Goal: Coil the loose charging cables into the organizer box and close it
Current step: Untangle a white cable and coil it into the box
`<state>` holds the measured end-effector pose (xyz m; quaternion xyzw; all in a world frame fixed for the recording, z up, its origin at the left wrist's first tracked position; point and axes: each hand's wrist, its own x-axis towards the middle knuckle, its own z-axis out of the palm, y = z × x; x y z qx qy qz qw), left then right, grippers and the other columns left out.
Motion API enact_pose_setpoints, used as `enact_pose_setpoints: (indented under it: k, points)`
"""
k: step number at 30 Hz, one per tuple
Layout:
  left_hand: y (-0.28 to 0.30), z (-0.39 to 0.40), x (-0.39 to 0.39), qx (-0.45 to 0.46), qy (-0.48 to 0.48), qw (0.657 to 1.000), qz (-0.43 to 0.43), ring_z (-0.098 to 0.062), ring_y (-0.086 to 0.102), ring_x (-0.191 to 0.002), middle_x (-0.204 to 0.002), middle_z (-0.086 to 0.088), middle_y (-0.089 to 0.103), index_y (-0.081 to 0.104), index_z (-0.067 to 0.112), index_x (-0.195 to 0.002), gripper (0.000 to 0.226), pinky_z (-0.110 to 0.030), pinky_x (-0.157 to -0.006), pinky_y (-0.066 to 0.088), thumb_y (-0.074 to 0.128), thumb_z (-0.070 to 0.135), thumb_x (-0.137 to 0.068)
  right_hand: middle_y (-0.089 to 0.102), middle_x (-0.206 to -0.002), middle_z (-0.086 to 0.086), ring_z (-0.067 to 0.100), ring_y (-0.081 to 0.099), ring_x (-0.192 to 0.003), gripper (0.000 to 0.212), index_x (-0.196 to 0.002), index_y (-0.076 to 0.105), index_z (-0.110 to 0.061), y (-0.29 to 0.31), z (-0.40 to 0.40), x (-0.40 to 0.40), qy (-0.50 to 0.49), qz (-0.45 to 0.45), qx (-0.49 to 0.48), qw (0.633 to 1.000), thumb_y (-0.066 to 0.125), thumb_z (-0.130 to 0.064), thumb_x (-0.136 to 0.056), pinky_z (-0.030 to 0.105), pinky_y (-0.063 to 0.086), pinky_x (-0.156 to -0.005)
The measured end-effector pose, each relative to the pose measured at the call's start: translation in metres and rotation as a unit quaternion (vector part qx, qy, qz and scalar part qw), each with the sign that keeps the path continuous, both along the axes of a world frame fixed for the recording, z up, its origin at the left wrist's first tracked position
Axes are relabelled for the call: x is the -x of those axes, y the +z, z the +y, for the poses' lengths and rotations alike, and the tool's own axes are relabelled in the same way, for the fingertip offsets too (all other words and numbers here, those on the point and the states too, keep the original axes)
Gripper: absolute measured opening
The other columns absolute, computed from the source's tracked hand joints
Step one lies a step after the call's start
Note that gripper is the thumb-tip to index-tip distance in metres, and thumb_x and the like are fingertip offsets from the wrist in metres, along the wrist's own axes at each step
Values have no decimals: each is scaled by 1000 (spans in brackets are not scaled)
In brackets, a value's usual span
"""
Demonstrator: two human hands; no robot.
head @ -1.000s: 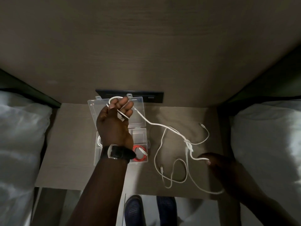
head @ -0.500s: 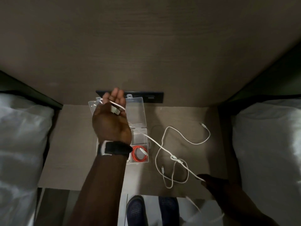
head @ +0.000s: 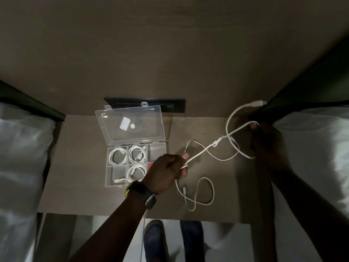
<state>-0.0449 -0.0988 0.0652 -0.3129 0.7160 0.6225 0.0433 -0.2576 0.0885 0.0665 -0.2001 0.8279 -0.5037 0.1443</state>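
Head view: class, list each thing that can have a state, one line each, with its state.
Box: open.
Lid: swung back, upright.
Coils: three white, each in its own compartment.
Loose cable: knotted, uncoiled, stretched between both hands.
Left hand: gripping cable.
Right hand: holding cable.

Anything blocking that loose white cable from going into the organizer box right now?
The lid is open, so the organizer box is reachable. The white cable has a knot mid-length, and the left hand hides the near-right compartments.
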Motion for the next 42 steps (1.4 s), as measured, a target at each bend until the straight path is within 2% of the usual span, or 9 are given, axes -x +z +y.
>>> enact_pose_setpoints:
  k: [3,7,12,17,22,28,31,35,42]
  points:
    - [25,4,5,-229,113,964,68,-5,30,-37,-52,-1,40,59,15,-57,41,-16,-39,25,61,42,-87,54,-70,-13,1,54,-61,21,-86,61,-23,-19,-32,6,-2,-32,-59,998,48,-24,-102,35,44,-72]
    - [51,-11,17,-521,201,796,231,-4,34,-36,-47,8,41,57,17,-74,33,-18,-43,19,42,36,-97,63,-66,-9,7,59,-65,26,-82,65,-7,-49,-37,-29,87,2,-105,991,48,-3,-100,31,42,-69]
    - [54,-31,33,-513,422,674,323,-12,66,-67,-76,-1,68,69,7,-84,37,-21,-62,53,38,17,-102,70,-81,1,27,68,-79,27,-109,55,-28,-36,-19,-99,323,71,-232,915,34,-44,-102,37,51,-69]
    - [30,-47,42,-283,492,782,258,-27,63,-99,-104,-15,63,51,5,-112,20,-31,-86,50,34,9,-102,49,-73,-19,0,51,-68,22,-101,52,-33,2,-9,-129,355,47,-146,922,35,-46,-98,19,43,-64]
    - [1,-9,30,10,115,989,88,-25,61,-75,-83,-15,61,54,-4,-90,19,-33,-68,50,40,4,-101,71,-100,-9,4,64,-91,32,-111,65,-28,23,-15,-90,240,118,-33,963,40,-44,-100,12,44,-84]
    - [19,18,23,-252,92,960,82,-9,38,-40,-48,0,45,66,7,-77,42,-17,-39,31,48,39,-97,71,-88,-10,6,67,-85,19,-90,65,-30,7,-50,-28,178,127,-54,974,54,-44,-97,32,52,-79]
    - [35,18,30,-474,215,832,191,-7,41,-40,-50,5,47,61,8,-84,27,-16,-42,33,48,29,-95,73,-85,-2,19,68,-81,25,-94,63,-28,-12,-59,-47,196,75,-105,972,48,-48,-95,41,53,-78]
    - [39,-8,36,-498,358,731,299,-11,53,-65,-72,1,55,58,7,-95,28,-20,-65,46,34,19,-102,67,-79,-1,17,64,-74,21,-98,59,-21,-16,-50,-93,322,-6,-124,939,47,-38,-100,42,51,-73]
    - [20,-1,22,56,183,966,172,-25,67,-74,-78,-11,67,57,3,-99,18,-36,-70,54,42,12,-102,59,-72,-18,-4,56,-62,18,-97,52,-31,39,-30,-98,478,-30,-125,869,41,-44,-101,12,39,-57]
